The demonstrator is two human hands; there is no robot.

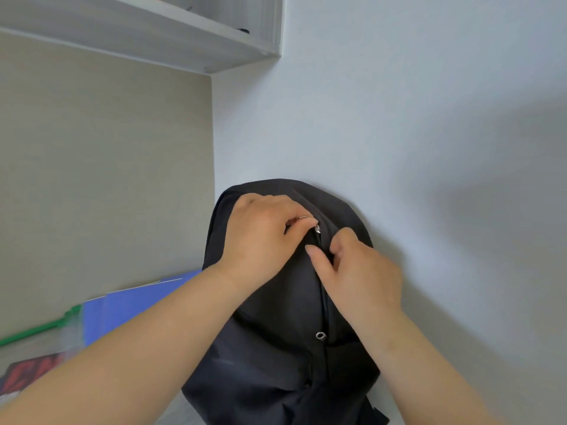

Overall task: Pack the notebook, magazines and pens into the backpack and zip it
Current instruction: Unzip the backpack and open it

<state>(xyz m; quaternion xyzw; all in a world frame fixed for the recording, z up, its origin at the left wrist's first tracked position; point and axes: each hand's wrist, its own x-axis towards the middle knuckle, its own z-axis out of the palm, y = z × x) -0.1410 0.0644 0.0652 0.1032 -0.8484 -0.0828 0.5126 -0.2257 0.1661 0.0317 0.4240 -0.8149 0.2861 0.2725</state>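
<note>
Leaning against the white wall (shelf overhead): black backpack.

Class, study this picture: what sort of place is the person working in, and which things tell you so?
Probably a study nook at home: a pale grey wall-mounted shelf overhead, a black fabric backpack standing against the plain white wall, and blue-covered booklets lying on the surface beside it.

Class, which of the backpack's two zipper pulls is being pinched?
The upper zipper pull, pinched by the left hand; the lower zipper pull lies untouched below both hands.
</note>
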